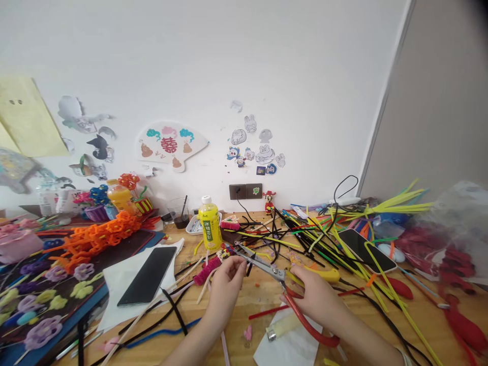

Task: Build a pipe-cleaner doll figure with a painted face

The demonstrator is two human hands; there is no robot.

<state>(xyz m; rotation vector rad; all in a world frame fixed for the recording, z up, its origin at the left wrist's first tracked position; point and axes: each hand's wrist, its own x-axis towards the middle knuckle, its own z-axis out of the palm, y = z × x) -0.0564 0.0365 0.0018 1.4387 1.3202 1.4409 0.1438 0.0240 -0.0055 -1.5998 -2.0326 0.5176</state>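
Head view, both of your hands over the wooden table [238,317]. Your right hand [310,292] is closed on the scissors [272,269], red handle loop below the palm; the blades point left and away from you, their tips just beyond your left fingertips.

Your left hand [229,277] is narrow: thumb and fingers are brought together beside the blades. A short dark strip [249,268] shows at the fingertips, below the metal; you cannot tell from this view whether it is pinched. A small multicoloured piece [224,251] lies just behind those fingers, partly hidden, with a magenta fuzzy roll [208,271] to its left.

A yellow tool body [328,275] shows behind your right hand. Beneath the scissors handle, a pale cylinder with a metal end [284,326] rests on white paper [292,351].

Beyond your hands: yellow-labelled bottle [210,227], upright; red-hatted figure [269,203], near the wall socket [238,191]; tangled black, yellow and green stems spreading rightward.

Left side: dark phone [147,276] on a white sheet [109,284], near an orange fuzzy bundle [102,238]. Right side: second phone [368,250], tilted among the stems.
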